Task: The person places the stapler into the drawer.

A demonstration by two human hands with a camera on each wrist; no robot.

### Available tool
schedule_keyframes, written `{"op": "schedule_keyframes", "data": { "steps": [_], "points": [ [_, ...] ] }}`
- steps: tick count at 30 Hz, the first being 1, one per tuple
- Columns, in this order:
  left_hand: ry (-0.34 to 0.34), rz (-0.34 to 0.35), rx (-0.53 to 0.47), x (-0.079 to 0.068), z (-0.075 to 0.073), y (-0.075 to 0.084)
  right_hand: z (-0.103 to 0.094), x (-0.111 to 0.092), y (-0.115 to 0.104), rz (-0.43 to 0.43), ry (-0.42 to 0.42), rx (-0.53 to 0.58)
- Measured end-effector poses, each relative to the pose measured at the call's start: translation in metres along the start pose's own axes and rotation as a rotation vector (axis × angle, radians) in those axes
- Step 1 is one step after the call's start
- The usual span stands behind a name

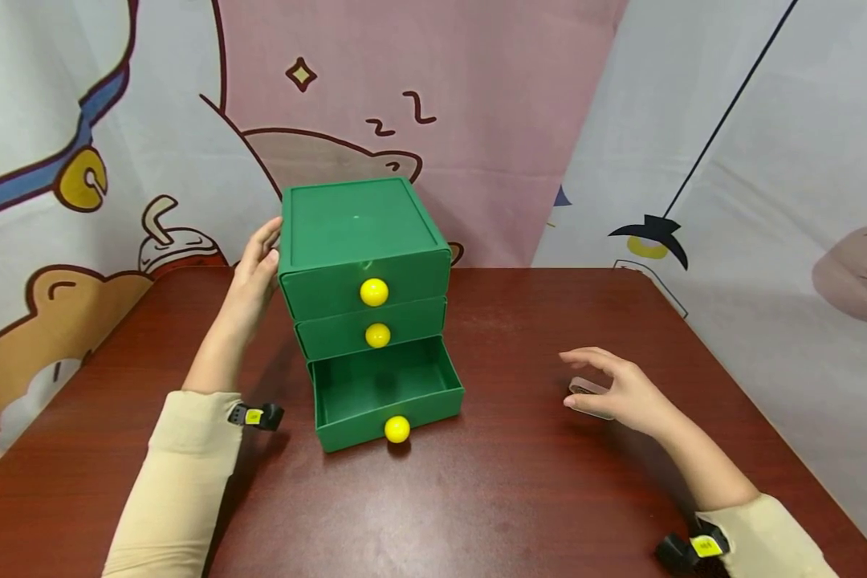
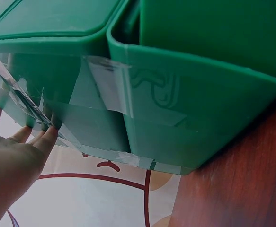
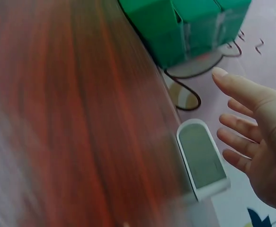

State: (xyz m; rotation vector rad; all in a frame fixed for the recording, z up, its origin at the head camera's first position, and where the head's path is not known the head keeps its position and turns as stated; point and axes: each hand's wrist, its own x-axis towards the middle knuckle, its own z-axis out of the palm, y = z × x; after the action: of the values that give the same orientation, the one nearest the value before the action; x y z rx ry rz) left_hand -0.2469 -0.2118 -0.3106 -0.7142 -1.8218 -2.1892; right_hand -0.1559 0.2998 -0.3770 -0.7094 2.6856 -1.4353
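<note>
A green three-drawer cabinet stands on the table, its bottom drawer pulled out and bare inside. Yellow ball knobs mark each drawer; the upper two are closed. My left hand rests against the cabinet's left side, and the left wrist view shows its fingertips on the taped panel. Over at the right, a small white-rimmed device with a grey, screen-like face is on the table. My right hand is around it, thumb and fingers spread apart, with a gap between fingers and device in the right wrist view.
The dark red wooden table spreads in front of and beside the cabinet. Behind it hangs a curtain printed with cartoon figures. The open drawer's yellow knob juts toward the near edge.
</note>
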Motion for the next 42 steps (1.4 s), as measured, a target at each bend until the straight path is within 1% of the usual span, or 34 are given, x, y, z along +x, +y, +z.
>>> {"op": "schedule_keyframes", "data": {
  "steps": [1,3,8,14,20,25,36,42],
  "points": [
    [-0.001,0.001,-0.001,0.0,0.0,0.0,-0.002,-0.001,0.003,0.011,-0.008,-0.003],
    [-0.002,0.003,-0.002,0.0,0.0,0.0,-0.006,-0.002,0.009,0.022,-0.015,-0.049],
    [-0.003,0.003,-0.003,0.0,0.0,-0.001,-0.012,-0.005,0.022,0.006,-0.013,-0.22],
    [-0.004,0.003,-0.002,0.0,0.0,-0.001,-0.016,-0.008,0.032,0.031,-0.031,-0.282],
    [0.001,-0.001,0.001,0.0,0.0,0.0,-0.017,-0.009,0.036,0.057,-0.056,-0.279],
    [0.004,-0.004,0.003,0.0,0.0,0.001,-0.015,-0.008,0.036,0.051,-0.05,-0.29],
    [-0.002,-0.004,0.007,-0.001,-0.001,0.0,-0.01,-0.008,0.034,-0.011,-0.02,-0.289],
    [-0.003,0.001,0.004,0.0,0.0,0.0,-0.005,-0.004,0.025,-0.049,-0.005,-0.283]
  ]
}}
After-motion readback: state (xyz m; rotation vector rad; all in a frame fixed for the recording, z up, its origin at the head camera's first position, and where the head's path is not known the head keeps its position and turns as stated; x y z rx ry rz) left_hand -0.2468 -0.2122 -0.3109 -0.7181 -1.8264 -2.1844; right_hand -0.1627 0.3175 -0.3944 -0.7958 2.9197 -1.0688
